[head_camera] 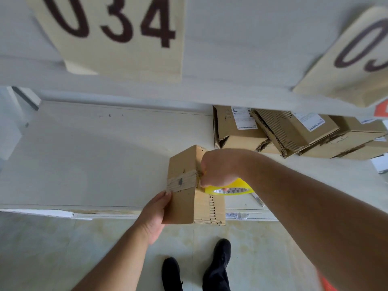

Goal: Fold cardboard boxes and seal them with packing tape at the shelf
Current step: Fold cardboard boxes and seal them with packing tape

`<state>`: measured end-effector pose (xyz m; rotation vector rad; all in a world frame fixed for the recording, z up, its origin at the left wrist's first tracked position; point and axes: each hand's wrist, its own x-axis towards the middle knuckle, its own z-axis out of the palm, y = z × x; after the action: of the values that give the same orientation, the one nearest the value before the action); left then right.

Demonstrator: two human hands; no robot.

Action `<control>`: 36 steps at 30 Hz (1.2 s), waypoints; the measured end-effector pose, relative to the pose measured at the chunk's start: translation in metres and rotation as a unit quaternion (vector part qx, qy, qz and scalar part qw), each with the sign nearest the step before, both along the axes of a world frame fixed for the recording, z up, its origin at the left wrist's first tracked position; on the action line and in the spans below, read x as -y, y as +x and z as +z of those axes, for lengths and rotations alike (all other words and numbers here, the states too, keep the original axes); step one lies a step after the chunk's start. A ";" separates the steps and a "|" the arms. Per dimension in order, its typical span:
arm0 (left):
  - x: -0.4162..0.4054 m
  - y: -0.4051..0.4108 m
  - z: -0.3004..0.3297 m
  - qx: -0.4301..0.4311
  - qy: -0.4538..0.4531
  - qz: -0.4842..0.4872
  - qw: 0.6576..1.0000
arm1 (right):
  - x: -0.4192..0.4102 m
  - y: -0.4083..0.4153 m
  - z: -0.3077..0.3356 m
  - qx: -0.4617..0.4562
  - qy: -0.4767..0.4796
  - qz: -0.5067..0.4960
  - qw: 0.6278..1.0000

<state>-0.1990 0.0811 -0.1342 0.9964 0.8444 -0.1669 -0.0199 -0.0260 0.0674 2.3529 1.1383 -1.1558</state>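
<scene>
White shelving filled the head view: a broad bare shelf board point(88, 156) ran from the left edge to a heap of taped cardboard parcels point(294, 133) stacked at its back right corner, leaving most of the board's left and middle free. Above it, the front lip of the next shelf carried a card marked 034 point(117, 34) and part of a second card point(354, 59) at the right. Pale floor point(63, 248) lay below the shelf's front edge, with two black shoes point(197, 269) standing near the bottom.

Over that front edge, a small cardboard box point(184, 185) was held up in the air, a band of clear tape already wrapped across its middle. The left hand point(155, 215) supported the box from its near left side, palm against the cardboard and thumb lying along the edge by the tape band. The right hand point(218, 169) was curled tightly round a yellow tape roll point(231, 189), pressed against the box's right side where the tape band met the corner. A thin grey tool point(259, 200) lay on the shelf just beyond the roll.
</scene>
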 end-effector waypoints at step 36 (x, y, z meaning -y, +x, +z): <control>0.047 0.010 0.082 -0.093 0.640 -0.234 0.726 | -0.021 -0.010 -0.015 0.018 0.212 -0.182 0.960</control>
<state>-0.1888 0.0343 -0.0527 2.5601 0.8271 -0.0902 -0.0304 -0.0045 0.0523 3.0010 1.0516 -1.0484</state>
